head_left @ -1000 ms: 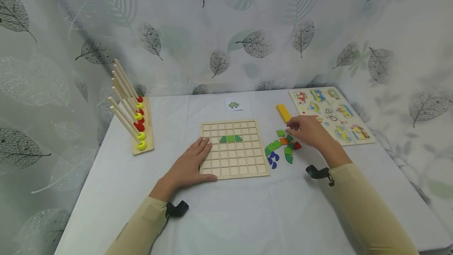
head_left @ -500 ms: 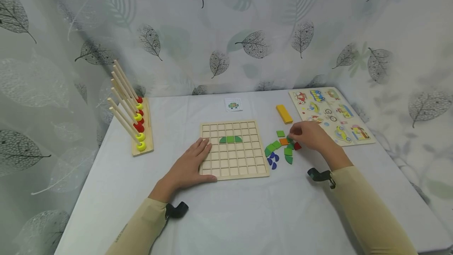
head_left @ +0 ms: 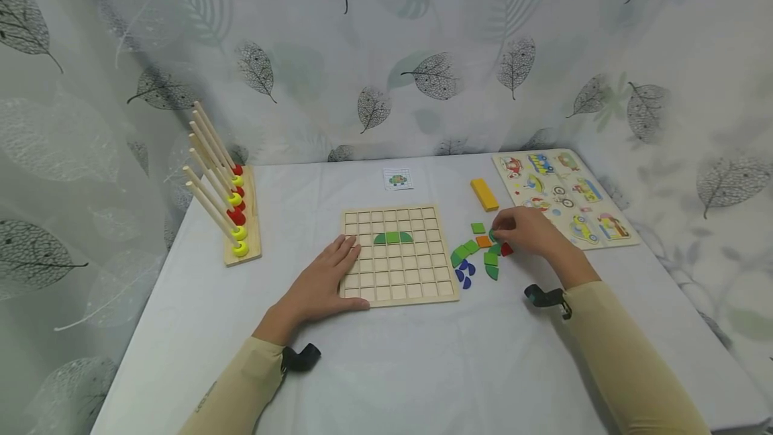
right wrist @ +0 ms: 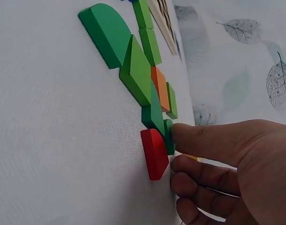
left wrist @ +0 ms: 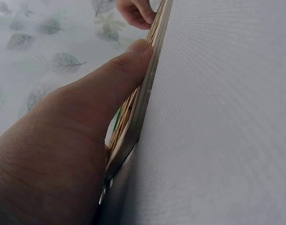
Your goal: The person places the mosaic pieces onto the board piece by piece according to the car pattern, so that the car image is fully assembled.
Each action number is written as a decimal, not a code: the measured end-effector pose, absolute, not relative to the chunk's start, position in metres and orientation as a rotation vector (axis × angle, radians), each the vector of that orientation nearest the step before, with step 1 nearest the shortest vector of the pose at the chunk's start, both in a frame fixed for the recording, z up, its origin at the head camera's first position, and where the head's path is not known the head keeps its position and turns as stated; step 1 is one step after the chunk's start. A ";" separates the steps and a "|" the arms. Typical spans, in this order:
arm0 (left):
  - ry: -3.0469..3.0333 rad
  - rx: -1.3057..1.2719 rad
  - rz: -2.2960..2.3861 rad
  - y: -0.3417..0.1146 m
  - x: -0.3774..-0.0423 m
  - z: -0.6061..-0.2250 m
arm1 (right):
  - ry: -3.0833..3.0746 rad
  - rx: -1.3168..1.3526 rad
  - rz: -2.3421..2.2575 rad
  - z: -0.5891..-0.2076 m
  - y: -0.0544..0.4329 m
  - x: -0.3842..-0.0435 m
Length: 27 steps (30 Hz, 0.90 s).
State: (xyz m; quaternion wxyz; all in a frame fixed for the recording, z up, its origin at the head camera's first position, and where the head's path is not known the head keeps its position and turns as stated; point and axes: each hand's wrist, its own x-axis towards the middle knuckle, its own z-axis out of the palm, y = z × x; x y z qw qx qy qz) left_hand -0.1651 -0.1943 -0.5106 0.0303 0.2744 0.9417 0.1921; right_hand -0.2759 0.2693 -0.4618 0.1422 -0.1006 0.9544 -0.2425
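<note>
A person's left hand (head_left: 320, 280) is resting on the left and near edges of a wooden grid board (head_left: 403, 277), thumb spread wide from the fingers, while the right hand (head_left: 528, 231), to the board's right, is pinching a dark green block (right wrist: 169, 140) with narrowed fingers just beside a red block (right wrist: 154, 154), the white table (head_left: 447, 368) lying open between both forearms (head_left: 628, 354)

Covered or too small
The left hand (head_left: 321, 277) hides the grid board's (head_left: 417, 280) near-left corner in the head view; the right hand (head_left: 527, 229) part of a dark green piece (right wrist: 168, 139); card (head_left: 398, 178) details, near the table's (head_left: 410, 368) far edge, are indistinct.
</note>
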 end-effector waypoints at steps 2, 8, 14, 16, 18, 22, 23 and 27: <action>2.901 0.845 0.595 -0.194 -0.165 -0.511 | 2.760 -0.279 -0.704 -0.462 0.270 -0.276; 2.895 0.841 0.587 -0.195 -0.166 -0.513 | 2.772 -0.275 -0.681 -0.461 0.268 -0.273; 2.891 0.831 0.597 -0.195 -0.168 -0.514 | 2.791 -0.285 -0.639 -0.460 0.264 -0.274; 2.890 0.825 0.592 -0.195 -0.169 -0.515 | 2.795 -0.298 -0.631 -0.459 0.263 -0.275; 2.892 0.828 0.589 -0.195 -0.169 -0.516 | 2.799 -0.305 -0.625 -0.459 0.263 -0.275; 2.892 0.828 0.581 -0.195 -0.169 -0.517 | 2.803 -0.310 -0.603 -0.459 0.262 -0.275; 2.892 0.829 0.583 -0.196 -0.170 -0.517 | 2.804 -0.311 -0.597 -0.459 0.262 -0.275; 2.892 0.830 0.587 -0.195 -0.169 -0.517 | 2.815 -0.317 -0.590 -0.460 0.261 -0.275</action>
